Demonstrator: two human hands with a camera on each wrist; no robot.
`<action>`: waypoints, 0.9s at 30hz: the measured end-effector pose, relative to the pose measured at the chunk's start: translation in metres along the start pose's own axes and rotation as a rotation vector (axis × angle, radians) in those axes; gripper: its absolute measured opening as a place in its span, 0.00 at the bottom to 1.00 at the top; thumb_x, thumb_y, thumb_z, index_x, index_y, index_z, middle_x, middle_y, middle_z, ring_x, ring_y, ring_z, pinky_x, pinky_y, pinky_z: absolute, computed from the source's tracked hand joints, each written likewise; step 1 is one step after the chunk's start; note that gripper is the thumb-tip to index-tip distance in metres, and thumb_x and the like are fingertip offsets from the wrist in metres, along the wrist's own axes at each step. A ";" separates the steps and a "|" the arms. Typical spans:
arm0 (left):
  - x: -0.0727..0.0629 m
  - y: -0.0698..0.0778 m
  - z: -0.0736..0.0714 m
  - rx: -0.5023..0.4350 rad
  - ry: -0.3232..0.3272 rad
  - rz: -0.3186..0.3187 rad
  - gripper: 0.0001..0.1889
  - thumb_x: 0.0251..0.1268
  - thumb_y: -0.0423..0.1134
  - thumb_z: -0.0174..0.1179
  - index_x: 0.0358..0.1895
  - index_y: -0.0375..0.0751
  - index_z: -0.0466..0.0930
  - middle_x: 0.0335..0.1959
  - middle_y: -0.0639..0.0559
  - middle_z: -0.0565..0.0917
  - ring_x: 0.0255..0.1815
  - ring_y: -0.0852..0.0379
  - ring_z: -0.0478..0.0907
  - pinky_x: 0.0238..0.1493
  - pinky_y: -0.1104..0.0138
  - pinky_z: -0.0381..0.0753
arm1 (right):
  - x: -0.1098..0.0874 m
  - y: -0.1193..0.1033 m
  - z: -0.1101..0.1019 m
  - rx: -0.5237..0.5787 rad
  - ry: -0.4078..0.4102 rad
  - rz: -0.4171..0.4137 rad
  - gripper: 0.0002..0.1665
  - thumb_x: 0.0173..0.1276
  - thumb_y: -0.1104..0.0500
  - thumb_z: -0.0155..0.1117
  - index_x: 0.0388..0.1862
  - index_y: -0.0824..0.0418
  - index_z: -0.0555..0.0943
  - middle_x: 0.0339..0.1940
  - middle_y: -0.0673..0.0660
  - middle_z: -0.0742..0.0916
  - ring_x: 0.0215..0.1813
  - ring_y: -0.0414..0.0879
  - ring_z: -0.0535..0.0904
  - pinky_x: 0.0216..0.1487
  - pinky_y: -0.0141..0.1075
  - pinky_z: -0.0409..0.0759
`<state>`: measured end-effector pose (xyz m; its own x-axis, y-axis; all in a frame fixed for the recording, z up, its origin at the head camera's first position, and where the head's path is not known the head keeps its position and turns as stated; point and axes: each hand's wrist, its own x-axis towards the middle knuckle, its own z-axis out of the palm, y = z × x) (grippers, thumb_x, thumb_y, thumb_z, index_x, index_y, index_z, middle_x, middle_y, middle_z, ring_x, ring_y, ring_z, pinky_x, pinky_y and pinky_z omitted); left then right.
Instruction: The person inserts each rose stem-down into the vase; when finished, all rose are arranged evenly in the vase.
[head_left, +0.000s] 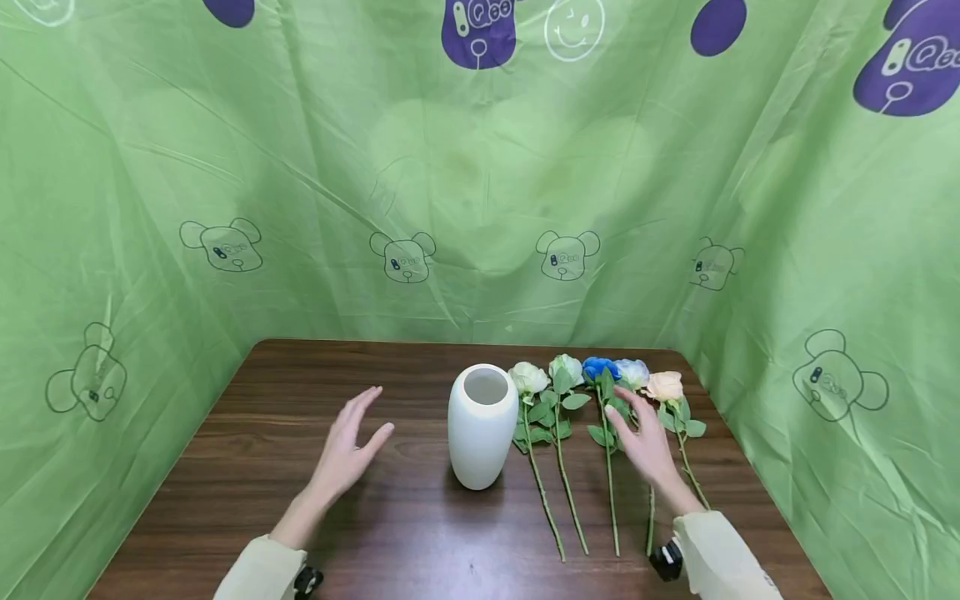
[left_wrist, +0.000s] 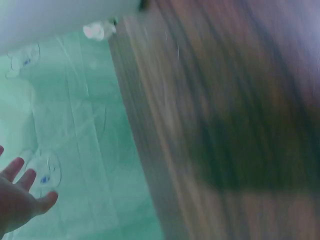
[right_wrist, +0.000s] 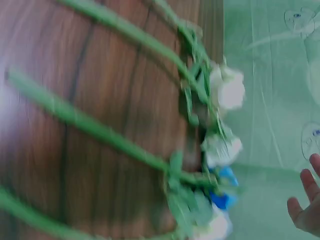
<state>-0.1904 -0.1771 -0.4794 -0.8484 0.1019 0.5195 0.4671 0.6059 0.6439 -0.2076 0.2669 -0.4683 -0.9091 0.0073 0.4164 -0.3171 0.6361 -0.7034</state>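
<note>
Your left hand is above the left part of the wooden table, well apart from the vase; its fingers are extended and released, with the thumb spread away from them, and it grasps nothing. The vase is white and stands upright near the middle of the table, between your two hands, with its round mouth facing up. Five flowers lie to the right of the vase, blooms toward the far edge of the table and stems toward you. In order from the vase outward, they are the white flower, the greenish-white flower, the blue flower, the pale blue flower and the peach flower. The white bloom is just beside the vase; the blue and pale blue blooms are side by side. Your right hand is over the flowers at the right, near the blue and pale blue ones, and hides part of the pale blue flower's stem. Its fingers are extended and released, grasping nothing; you cannot tell from these views whether they touch a leaf. A green curtain with printed bear faces surrounds the far edge and both sides of the table.
</note>
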 end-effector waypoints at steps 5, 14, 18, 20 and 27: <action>-0.009 0.012 0.025 -0.257 -0.047 -0.108 0.29 0.56 0.42 0.61 0.62 0.51 0.63 0.57 0.50 0.68 0.57 0.51 0.64 0.55 0.49 0.62 | -0.007 -0.009 0.027 0.214 0.014 0.179 0.23 0.64 0.53 0.56 0.54 0.65 0.70 0.45 0.60 0.79 0.47 0.50 0.72 0.44 0.37 0.74; -0.011 0.035 0.052 -0.527 -0.120 -0.339 0.31 0.54 0.42 0.63 0.61 0.49 0.60 0.55 0.42 0.68 0.47 0.44 0.74 0.34 0.64 0.80 | -0.020 -0.010 0.075 0.399 -0.051 0.380 0.18 0.62 0.60 0.58 0.51 0.64 0.73 0.41 0.64 0.80 0.39 0.60 0.76 0.34 0.46 0.78; -0.006 0.044 0.054 -0.518 -0.164 -0.446 0.35 0.52 0.46 0.64 0.63 0.52 0.56 0.57 0.41 0.67 0.47 0.44 0.74 0.29 0.61 0.81 | -0.023 -0.009 0.087 0.340 -0.095 0.403 0.20 0.61 0.59 0.60 0.51 0.65 0.73 0.39 0.61 0.81 0.36 0.59 0.76 0.28 0.42 0.77; -0.004 0.049 0.054 -0.501 -0.194 -0.489 0.37 0.50 0.48 0.64 0.63 0.54 0.55 0.57 0.42 0.66 0.45 0.45 0.75 0.29 0.59 0.81 | -0.024 -0.009 0.092 0.295 -0.120 0.394 0.22 0.60 0.57 0.61 0.51 0.67 0.73 0.37 0.61 0.82 0.33 0.56 0.77 0.27 0.38 0.76; 0.003 0.065 0.052 -0.482 -0.297 -0.571 0.40 0.50 0.52 0.63 0.65 0.52 0.51 0.58 0.38 0.65 0.38 0.48 0.77 0.25 0.55 0.80 | -0.025 -0.007 0.106 0.151 -0.178 0.351 0.21 0.58 0.57 0.62 0.48 0.67 0.75 0.31 0.55 0.84 0.31 0.46 0.78 0.35 0.39 0.76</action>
<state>-0.1758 -0.0963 -0.4651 -0.9879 0.1260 -0.0907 -0.0603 0.2273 0.9720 -0.2115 0.1802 -0.5348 -0.9973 0.0617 0.0399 -0.0038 0.4984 -0.8669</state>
